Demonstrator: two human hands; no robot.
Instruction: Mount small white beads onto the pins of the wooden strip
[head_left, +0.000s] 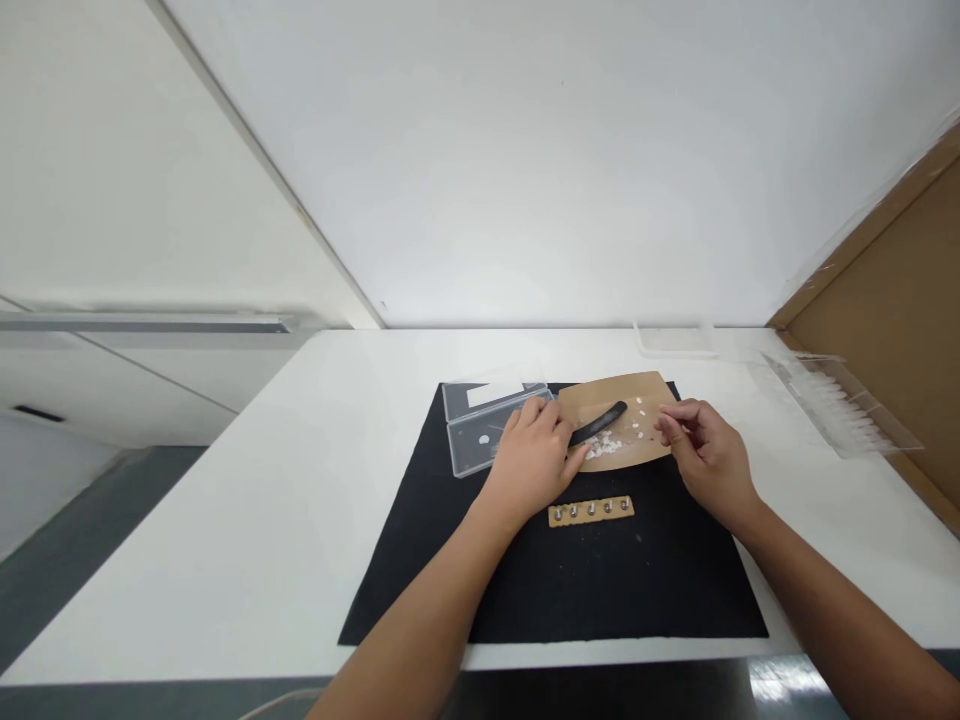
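My left hand (pixel 531 456) lies over the right side of an open clear plastic case (pixel 469 455) and the left edge of a brown paper sheet (pixel 615 390). Its thumb is apart from the fingers and touches the paper near a heap of small white flakes (pixel 604 447). A black curved handle-like piece (pixel 604 420) lies on the paper, its near end beside my left fingers. At the paper's right edge, my right hand (pixel 709 455) is closed in a pinch, thumb against fingertips; anything between them is too small to make out.
A tan strip with several small metal studs (pixel 591 511) lies on the black mat (pixel 615 590), nearer to me. At right, a clear plastic sheet with rows of pale pieces (pixel 844 405) rests on the white table (pixel 300 520). A clear tray (pixel 675 342) stands by the wall.
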